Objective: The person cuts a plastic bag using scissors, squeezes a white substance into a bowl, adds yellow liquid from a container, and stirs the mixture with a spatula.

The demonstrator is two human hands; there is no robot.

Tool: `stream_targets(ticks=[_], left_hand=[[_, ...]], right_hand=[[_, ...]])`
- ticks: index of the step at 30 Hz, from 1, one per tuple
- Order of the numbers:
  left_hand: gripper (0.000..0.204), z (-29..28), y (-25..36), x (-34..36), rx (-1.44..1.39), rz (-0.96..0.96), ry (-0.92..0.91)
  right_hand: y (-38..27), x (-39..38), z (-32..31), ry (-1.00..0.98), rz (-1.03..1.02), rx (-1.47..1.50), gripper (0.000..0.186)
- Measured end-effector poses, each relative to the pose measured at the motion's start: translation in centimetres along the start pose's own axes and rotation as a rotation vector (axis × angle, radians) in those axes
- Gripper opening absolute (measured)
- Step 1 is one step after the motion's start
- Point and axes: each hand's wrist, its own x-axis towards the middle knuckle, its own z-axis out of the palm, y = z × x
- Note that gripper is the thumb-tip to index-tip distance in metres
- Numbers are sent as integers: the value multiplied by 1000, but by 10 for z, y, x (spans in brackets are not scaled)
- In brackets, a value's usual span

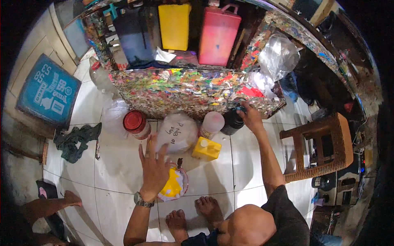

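My left hand, fingers apart and empty, hovers over a small pink-rimmed tub holding yellow and pale paint. Just beyond it are a white bulging bag with handwriting and a red-lidded jar. My right hand is closed on the top of a black bottle. Left of that bottle stand a translucent white container and a small yellow jerrycan. My bare feet are on the tiles below the tub.
A paint-spattered bench holds dark, yellow and pink jerrycans and plastic bags. A brown stool stands right. Left are a blue crate, a dark cloth and another person's bare foot at the lower edge.
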Motion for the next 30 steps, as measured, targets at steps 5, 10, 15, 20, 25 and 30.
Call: stream_targets(ticks=[5, 10, 15, 20, 25, 30], left_hand=[[71, -1, 22, 8, 340, 161, -235], [75, -7, 15, -4, 296, 189, -171], [53, -23, 34, -10, 117, 262, -386], [30, -43, 40, -26, -41, 297, -389], [24, -47, 41, -33, -195, 358, -557], [20, -46, 43, -29, -251, 404, -451]], right_hand=[[-5, 5, -26, 309, 10, -41, 10], [-152, -46, -63, 227, 41, 592, 4], [-256, -64, -56, -94, -641, 457, 40], [-275, -58, -68, -712, -404, 731, 43], [-270, -63, -65, -646, -345, 900, 32], [-274, -71, -43, -766, 124, 1094, 27]])
